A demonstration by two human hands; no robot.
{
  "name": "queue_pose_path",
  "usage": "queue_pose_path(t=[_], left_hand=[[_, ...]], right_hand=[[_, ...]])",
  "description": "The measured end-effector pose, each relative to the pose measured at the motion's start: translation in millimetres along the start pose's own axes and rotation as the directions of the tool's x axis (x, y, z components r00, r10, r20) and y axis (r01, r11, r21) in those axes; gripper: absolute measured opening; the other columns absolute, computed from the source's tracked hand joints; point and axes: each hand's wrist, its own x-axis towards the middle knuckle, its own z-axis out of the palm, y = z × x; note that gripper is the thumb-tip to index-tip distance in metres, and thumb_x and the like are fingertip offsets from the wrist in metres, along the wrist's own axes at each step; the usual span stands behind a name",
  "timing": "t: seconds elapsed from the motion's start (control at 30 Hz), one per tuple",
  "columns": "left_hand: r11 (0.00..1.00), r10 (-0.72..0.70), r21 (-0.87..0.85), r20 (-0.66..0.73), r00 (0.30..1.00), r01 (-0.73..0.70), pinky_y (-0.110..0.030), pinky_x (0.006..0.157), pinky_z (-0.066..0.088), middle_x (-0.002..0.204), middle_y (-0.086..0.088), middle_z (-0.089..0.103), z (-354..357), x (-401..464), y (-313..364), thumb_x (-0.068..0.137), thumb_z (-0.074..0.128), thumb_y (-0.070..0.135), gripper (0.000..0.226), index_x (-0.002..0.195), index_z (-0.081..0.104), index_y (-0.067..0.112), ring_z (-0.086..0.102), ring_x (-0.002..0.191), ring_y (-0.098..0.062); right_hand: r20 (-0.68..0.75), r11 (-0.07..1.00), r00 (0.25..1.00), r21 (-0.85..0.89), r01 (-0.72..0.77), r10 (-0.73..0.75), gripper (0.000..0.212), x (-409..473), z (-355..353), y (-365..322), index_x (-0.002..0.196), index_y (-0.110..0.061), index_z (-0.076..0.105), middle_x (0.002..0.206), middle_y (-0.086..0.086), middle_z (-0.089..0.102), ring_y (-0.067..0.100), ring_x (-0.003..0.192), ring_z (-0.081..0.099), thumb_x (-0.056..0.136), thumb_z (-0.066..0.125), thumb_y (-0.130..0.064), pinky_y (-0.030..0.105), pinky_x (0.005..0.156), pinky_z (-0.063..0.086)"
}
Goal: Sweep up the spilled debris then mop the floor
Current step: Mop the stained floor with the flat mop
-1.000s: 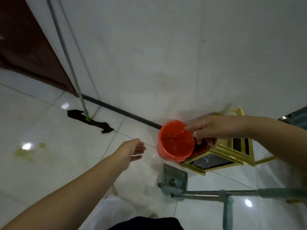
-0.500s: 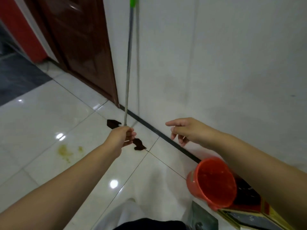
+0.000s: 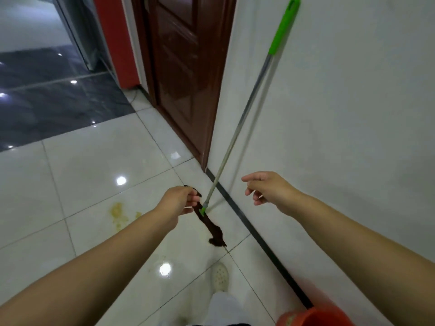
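Nearest, bottom right: one orange plastic bucket [image 3: 315,317], now down by the wall and out of the right hand (a second ago gripped at its rim). One white perforated clog [image 3: 220,277] on the glossy white floor tiles [image 3: 70,184]. Then two bare forearms, both reaching forward. Left hand [image 3: 180,201] with fingers loosely curled, holding nothing, just short of the mop's base. Right hand [image 3: 267,188] released too, fingers relaxed and half spread, near the silver pole but apart from it. One mop: long silver pole with green plastic grip [image 3: 237,128] leaning against the white wall [image 3: 341,137], dark brown cloth head [image 3: 210,225] flat on the tiles just beyond the left hand. Left of that, one yellowish smear of spill [image 3: 117,214], still unmopped. Judged from this: sweeping gear set aside, mopping about to start, mop not yet grasped. Farthest, one dark brown wooden door [image 3: 183,67].
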Motion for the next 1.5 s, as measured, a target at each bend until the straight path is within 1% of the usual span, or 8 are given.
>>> queue_pose_path(t=[0.13, 0.33, 0.47, 0.6, 0.73, 0.9, 1.13, 1.5], left_hand=[[0.995, 0.017, -0.1, -0.067, 0.998, -0.023, -0.026, 0.066, 0.049, 0.074, -0.008, 0.061, 19.0, 23.7, 38.4, 0.098, 0.043, 0.011, 0.025, 0.079, 0.058, 0.006, 0.055, 0.067, -0.017], [0.98, 0.0, -0.195, -0.156, 0.988, -0.03, -0.027, 0.068, 0.05, 0.076, -0.008, 0.062, 57.4, 62.6, 91.3, 0.098, 0.043, 0.012, 0.025, 0.08, 0.059, 0.006, 0.057, 0.068, -0.018], [0.966, -0.038, -0.259, -0.216, 0.976, -0.02, -0.028, 0.067, 0.051, 0.08, -0.01, 0.065, 62.5, 91.9, 99.9, 0.098, 0.043, 0.013, 0.024, 0.086, 0.062, 0.005, 0.06, 0.071, -0.018], [0.949, -0.081, -0.316, -0.297, 0.951, -0.018, -0.028, 0.066, 0.052, 0.079, -0.011, 0.065, 54.2, 109.3, 96.0, 0.098, 0.044, 0.011, 0.022, 0.086, 0.062, 0.004, 0.06, 0.07, -0.019], [0.936, -0.135, -0.351, -0.336, 0.932, 0.009, -0.029, 0.066, 0.052, 0.079, -0.011, 0.065, 44.0, 114.1, 87.4, 0.097, 0.044, 0.01, 0.022, 0.084, 0.061, 0.005, 0.06, 0.069, -0.019], [0.931, -0.173, -0.363, -0.338, 0.925, 0.042, -0.029, 0.065, 0.052, 0.078, -0.01, 0.065, 35.6, 115.6, 77.6, 0.096, 0.045, 0.011, 0.02, 0.087, 0.061, 0.004, 0.06, 0.068, -0.019], [0.923, -0.169, -0.383, -0.32, 0.932, 0.035, -0.028, 0.065, 0.051, 0.078, -0.01, 0.064, 16.3, 96.9, 62.4, 0.096, 0.044, 0.01, 0.02, 0.084, 0.06, 0.004, 0.059, 0.067, -0.019], [0.948, -0.103, -0.317, -0.231, 0.967, 0.026, -0.026, 0.064, 0.049, 0.077, -0.009, 0.063, -77.5, 32.1, 7.9, 0.097, 0.041, 0.01, 0.024, 0.082, 0.059, 0.006, 0.058, 0.068, -0.017]], right_hand=[[-0.027, 0.951, 0.985, -0.266, 0.158, -0.171, 0.035, 67.5, -32.7, -32.7, 0.127, -0.01, 0.059, 0.097, 0.008, 0.066, 0.013, 0.073, 0.056, 0.094, 0.048, -0.007, 0.02, 0.065, 0.05], [0.098, 0.583, 0.891, -0.723, 0.371, -0.444, 0.04, 170.0, -87.2, -94.2, 0.135, -0.017, 0.055, 0.131, 0.004, 0.057, 0.02, 0.118, 0.055, 0.097, 0.044, -0.017, 0.026, 0.096, 0.042], [0.242, 0.145, 0.781, -0.91, 0.389, -0.575, 0.041, 236.8, -106.4, -127.5, 0.134, -0.011, 0.054, 0.124, 0.009, 0.054, 0.024, 0.117, 0.048, 0.095, 0.043, -0.01, 0.032, 0.092, 0.043], [0.453, -0.376, 0.641, -0.888, 0.265, -0.62, 0.02, 279.7, -114.4, -142.1, 0.095, -0.009, 0.071, 0.096, 0.008, 0.062, 0.027, 0.094, 0.056, 0.078, 0.063, -0.004, 0.033, 0.08, 0.042], [0.35, -0.608, 0.833, -0.794, 0.021, -0.428, 0.035, 293.4, -114.9, -155.9, 0.122, -0.021, 0.061, 0.129, 0.003, 0.056, 0.025, 0.125, 0.041, 0.088, 0.056, -0.028, 0.048, 0.115, 0.013], [0.229, -0.665, 0.898, -0.741, -0.09, -0.377, 0.031, 295.8, -112.0, -157.5, 0.12, -0.024, 0.061, 0.121, -0.002, 0.062, 0.023, 0.123, 0.045, 0.09, 0.053, -0.029, 0.048, 0.116, 0.009], [0.306, -0.652, 0.85, -0.756, -0.056, -0.428, 0.016, 271.9, -98.7, -154.9, 0.095, -0.023, 0.066, 0.096, -0.007, 0.067, 0.017, 0.105, 0.054, 0.086, 0.057, -0.016, 0.032, 0.108, 0.025], [0.27, -0.632, 0.816, -0.762, -0.143, -0.511, 0.012, 137.8, -35.7, -169.7, 0.062, -0.022, 0.064, 0.065, -0.005, 0.067, 0.017, 0.074, 0.059, 0.067, 0.07, -0.012, 0.029, 0.09, 0.04]])
